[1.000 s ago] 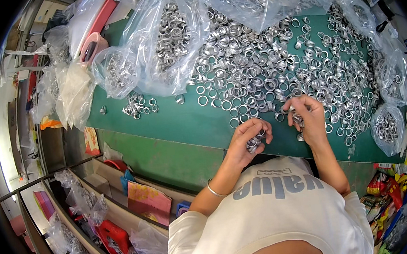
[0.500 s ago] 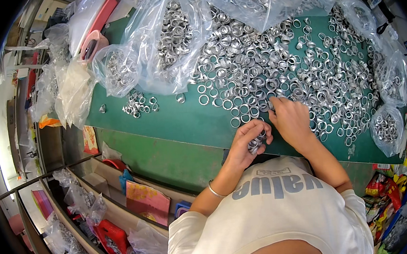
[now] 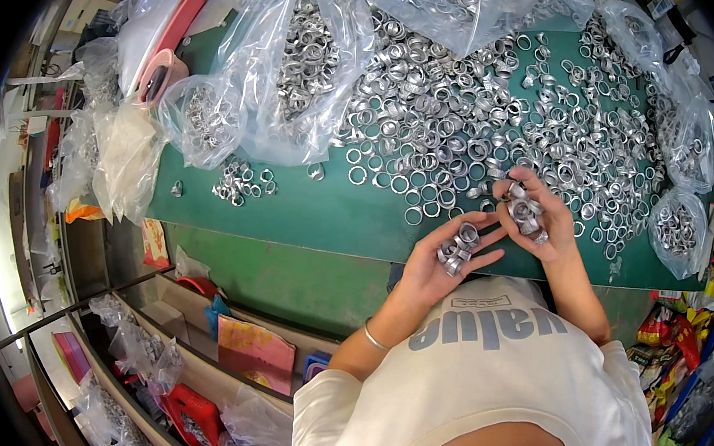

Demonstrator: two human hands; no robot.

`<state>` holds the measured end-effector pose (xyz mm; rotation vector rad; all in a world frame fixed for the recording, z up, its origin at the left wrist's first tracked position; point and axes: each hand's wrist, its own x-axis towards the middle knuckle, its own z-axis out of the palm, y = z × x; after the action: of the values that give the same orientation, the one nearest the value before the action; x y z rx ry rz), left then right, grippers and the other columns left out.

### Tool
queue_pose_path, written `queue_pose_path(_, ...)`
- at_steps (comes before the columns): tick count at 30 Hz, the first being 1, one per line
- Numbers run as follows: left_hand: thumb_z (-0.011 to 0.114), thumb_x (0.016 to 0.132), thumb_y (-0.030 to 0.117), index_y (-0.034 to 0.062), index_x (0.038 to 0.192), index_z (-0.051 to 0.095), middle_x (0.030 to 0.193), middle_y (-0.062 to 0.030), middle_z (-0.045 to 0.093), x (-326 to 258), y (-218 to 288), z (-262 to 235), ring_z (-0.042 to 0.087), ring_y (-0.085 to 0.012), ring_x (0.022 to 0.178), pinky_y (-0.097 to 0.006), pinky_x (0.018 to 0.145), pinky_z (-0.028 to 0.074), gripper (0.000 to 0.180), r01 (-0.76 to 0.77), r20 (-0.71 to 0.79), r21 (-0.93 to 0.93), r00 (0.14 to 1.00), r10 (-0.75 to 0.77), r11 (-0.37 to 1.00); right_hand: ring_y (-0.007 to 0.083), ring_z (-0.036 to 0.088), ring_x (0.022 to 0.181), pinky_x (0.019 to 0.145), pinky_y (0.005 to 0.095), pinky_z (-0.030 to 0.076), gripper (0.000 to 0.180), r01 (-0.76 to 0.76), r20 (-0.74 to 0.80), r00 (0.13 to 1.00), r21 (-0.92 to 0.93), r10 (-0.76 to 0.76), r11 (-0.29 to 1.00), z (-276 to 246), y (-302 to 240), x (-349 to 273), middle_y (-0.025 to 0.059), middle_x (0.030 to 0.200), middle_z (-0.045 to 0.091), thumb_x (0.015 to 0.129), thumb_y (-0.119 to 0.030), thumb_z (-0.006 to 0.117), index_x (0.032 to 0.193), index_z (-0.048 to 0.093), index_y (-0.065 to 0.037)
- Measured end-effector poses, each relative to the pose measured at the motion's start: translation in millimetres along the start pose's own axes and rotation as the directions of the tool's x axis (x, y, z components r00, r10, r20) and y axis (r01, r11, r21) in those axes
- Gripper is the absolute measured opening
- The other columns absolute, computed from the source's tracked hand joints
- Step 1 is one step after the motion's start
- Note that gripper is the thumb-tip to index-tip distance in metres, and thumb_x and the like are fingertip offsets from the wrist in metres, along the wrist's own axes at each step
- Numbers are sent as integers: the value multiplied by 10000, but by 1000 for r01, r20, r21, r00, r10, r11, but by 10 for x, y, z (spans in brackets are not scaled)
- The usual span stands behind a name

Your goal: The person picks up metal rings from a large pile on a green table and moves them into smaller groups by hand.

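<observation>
While both palms are turned upward, left hand [image 3: 434, 269]: fingers loosely spread, several metal rings [image 3: 455, 252] lying on the palm rather than pinched.
Right hand [image 3: 556, 227]: fingers half curled around another cluster [image 3: 523, 212], just beside the left; whether the two touch cannot be told.
Ring spread [image 3: 452, 142]: many pieces on the green table [image 3: 306, 219] just beyond the hands, a small group [image 3: 235, 185] lying apart at left.
Handfuls: the step appears to be collecting or checking rings.
Loose palmful: the next move likely calls for cupping the left fingers, lest pieces roll off.
</observation>
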<state>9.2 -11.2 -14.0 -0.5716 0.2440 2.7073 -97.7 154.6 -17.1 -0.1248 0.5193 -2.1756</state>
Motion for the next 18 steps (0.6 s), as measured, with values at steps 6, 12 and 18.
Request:
queue_pose_path(6,457,945,256,30,1193,540,1239,-153,532,21,-22,78,450,-336,1224,-519,1028,358,346,27,-52,-62,998,-30,998,209,569,752,480,245,448,249,266,-202,925,-259,-321,929,67,185,-39,164,1035,535,916,-232,500,1031,564,-21)
queue_pose_path(12,435,963,319,106,1220,537,1167,-66,561,152,-232,26,511,-209,1127,-402,996,387,349,23,-35,-251,999,-32,968,233,588,746,589,312,475,132,411,344,711,-911,-613,-35,270,383,33,130,854,591,746,-12,613,877,607,11)
queue_pose_path(18,416,969,315,110,1245,511,1176,-43,543,208,-225,105,508,-200,1124,-393,994,392,357,-92,-55,-239,995,81,967,286,613,799,797,413,434,130,439,487,730,-872,-480,-216,297,339,50,112,817,635,712,-52,615,831,621,0)
